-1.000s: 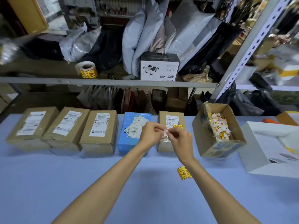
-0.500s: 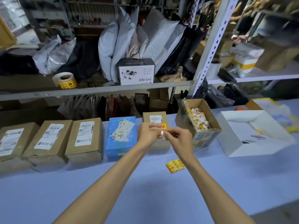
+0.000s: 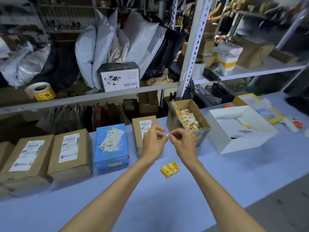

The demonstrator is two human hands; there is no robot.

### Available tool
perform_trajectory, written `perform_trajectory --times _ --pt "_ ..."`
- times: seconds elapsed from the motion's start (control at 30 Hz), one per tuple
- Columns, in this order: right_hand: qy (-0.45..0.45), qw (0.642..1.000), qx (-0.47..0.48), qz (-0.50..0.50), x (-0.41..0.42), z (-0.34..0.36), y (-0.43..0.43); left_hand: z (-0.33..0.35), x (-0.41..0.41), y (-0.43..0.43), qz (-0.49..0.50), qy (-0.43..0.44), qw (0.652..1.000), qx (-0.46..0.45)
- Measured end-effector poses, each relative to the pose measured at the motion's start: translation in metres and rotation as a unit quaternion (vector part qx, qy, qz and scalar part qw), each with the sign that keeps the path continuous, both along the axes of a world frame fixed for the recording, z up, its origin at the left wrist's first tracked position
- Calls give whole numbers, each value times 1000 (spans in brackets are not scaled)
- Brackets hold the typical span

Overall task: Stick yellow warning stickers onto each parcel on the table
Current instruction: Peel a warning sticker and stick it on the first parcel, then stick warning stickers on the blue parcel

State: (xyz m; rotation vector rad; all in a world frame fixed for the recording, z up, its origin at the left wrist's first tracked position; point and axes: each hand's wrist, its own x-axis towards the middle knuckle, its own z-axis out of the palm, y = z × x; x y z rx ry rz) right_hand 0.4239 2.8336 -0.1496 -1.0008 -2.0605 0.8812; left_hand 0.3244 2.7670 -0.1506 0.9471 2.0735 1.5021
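1 white scrap (image 3: 167, 135) pinched by left hand (image 3: 153, 144) and right hand (image 3: 183, 144) fingertips over brown parcel (image 3: 142, 129), likely peeling backing; spare stickers (image 3: 170, 169) wait before parcel.

Table cloth (image 3: 217, 190): plain pale blue-lilac. Lower-left parcels (image 3: 28, 161) (image 3: 70, 153): brown cardboard, white labels, black barcodes. Centre parcel (image 3: 111, 158): bright blue, white labels. Small parcel (image 3: 138, 131) just right of it: brown, white label, sliver of yellow. Loose stickers (image 3: 170, 169) on the cloth: yellow with a red mark. Open box (image 3: 173, 126) right of centre: brown; scraps (image 3: 189, 120) inside white, yellow and red. Right-hand box (image 3: 234, 143): white. Sticker roll (image 3: 42, 93) at left: yellow and red, white backing. Scrap (image 3: 167, 135) pinched between left hand (image 3: 153, 143) and right hand (image 3: 183, 143): white.
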Motion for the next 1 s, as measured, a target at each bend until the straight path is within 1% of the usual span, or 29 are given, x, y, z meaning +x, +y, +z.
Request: perform_trajectory --times 0.1,0.27,0.33,0.4,0.43,0.47,0.5,0.53,0.57,0.6,0.67,0.73,0.83,0.93,1.0 --pt "12 1000 -10 -16 3 -5 2 -1 4 4 -39 56 998 -8" --pt "15 999 -22 -22 9 -10 11 -7 5 20 -88 72 993 -22" --pt "29 998 -45 -28 13 -3 25 -4 4 30 -109 28 993 -24" --pt "40 996 -72 -26 17 7 46 0 3 44 -115 -61 991 -24" --pt "33 996 -79 -23 18 11 58 1 2 51 -114 -86 989 -33" --pt "18 997 -77 -26 18 13 73 3 1 59 -115 -75 989 -48" --pt "3 997 -74 -35 18 15 88 3 -2 69 -124 -21 989 -74" --pt "-10 997 -67 -44 18 16 102 3 -4 80 -141 60 982 -107" --pt "-21 997 -57 -50 17 17 115 5 -6 91 -159 144 966 -141" --pt "-34 997 -43 -52 16 17 127 6 -8 102 -174 208 947 -169" --pt "-75 996 -12 -47 12 17 148 9 -11 125 -190 276 920 -203" --pt "-108 993 6 -44 7 16 165 14 -12 147 -195 304 905 -226" --pt "-167 986 7 -19 4 19 182 17 -17 173 -199 326 889 -254" --pt "-201 980 3 0 4 23 190 13 -24 184 -192 312 893 -262" --pt "-204 979 -10 -1 4 20 192 9 -29 180 -178 292 905 -252"
